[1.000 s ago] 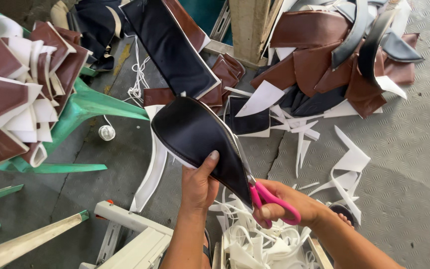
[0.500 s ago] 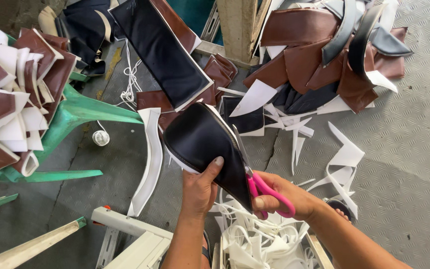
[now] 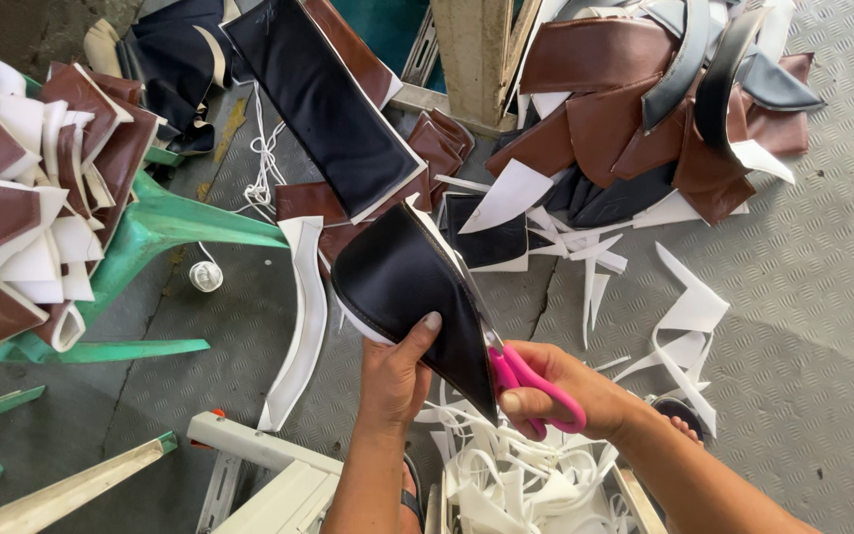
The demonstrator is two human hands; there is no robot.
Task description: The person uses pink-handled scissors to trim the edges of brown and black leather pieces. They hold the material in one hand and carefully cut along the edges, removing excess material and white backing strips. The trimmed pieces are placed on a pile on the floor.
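Both bare arms reach forward. The left hand (image 3: 394, 374) pinches, thumb up. The right hand (image 3: 557, 394) is curled tight, fingers bent.

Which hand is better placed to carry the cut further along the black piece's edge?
Right. The right hand has its fingers through the pink scissors, blades lying along the right edge of the black leather piece. The left hand has its grip on that piece from below, steadying it.

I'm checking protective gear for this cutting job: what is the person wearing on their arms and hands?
Nothing shows on either: the left hand and right hand are bare, with no gloves, rings or watch visible. Both forearms are uncovered up to the frame edge, with no sleeves in view. The fingernails are short and unpainted.
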